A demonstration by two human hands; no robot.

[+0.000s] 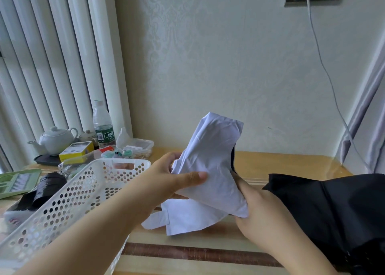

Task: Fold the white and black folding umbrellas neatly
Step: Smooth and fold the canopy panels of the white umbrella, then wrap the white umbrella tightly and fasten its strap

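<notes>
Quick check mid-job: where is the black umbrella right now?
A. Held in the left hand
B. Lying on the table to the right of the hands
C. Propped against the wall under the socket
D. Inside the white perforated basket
B: the black umbrella lies on the table at the right, while the left hand and right hand both grip the white umbrella.

White umbrella (210, 162): thin smooth cloth, slight sheen, creased. Black umbrella (333, 208) at 4 o'clock: matt black cloth. Table (281, 164): glossy wood-look top with a striped mat. Basket (68, 193) at 8 o'clock: white perforated plastic. Teapot (55, 140) at 10 o'clock: glossy white ceramic.
</notes>
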